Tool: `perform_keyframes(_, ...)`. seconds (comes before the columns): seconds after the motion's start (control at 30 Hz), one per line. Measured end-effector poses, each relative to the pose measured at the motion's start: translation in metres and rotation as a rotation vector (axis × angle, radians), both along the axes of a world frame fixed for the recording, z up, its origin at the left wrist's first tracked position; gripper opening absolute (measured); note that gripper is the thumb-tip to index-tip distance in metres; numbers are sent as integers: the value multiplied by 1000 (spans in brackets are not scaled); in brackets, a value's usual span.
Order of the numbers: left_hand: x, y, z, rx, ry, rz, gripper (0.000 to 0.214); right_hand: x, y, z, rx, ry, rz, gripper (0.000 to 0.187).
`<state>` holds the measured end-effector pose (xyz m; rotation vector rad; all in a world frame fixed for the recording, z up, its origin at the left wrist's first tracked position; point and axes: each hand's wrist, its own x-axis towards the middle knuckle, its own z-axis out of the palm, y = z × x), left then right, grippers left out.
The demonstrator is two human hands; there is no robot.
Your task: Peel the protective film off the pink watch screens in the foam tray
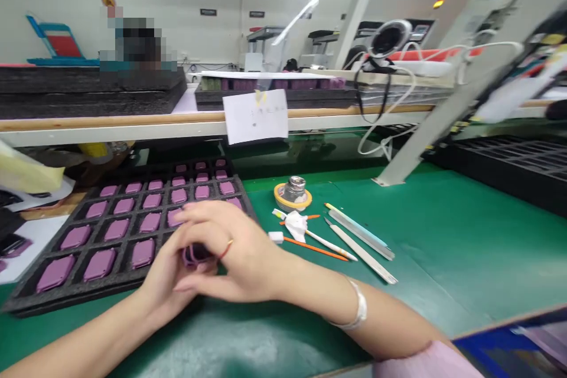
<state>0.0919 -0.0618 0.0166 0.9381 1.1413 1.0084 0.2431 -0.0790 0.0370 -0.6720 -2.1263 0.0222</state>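
Observation:
Both my hands meet over the near right corner of a black foam tray (66, 301) that holds several purple parts (100, 263) in its cells. My left hand (166, 280) comes in from the lower left, curled under a small purple part (195, 255). My right hand (230, 254) lies over the left one, its fingers bent around the same purple part. A ring sits on one right finger and a pale bracelet (358, 309) on the right wrist. Most of the held part is hidden by my fingers.
On the green mat (443, 248) to the right lie a small metal-capped bottle in a yellow ring (293, 192), a white wipe (296, 224), an orange stick (314, 248) and several flat tools (361, 236). A shelf (133, 124) with stacked trays and a paper note (256, 115) runs behind.

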Motion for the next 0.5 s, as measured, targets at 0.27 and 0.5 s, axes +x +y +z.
perform_keyframes(0.27,1,22,0,-310,-614,-293,37,21,17,2,-426,68,22,30)
perform_keyframes(0.5,-4,27,-8,-380,-623,-330,43,11,18,-3,-490,162,-53,17)
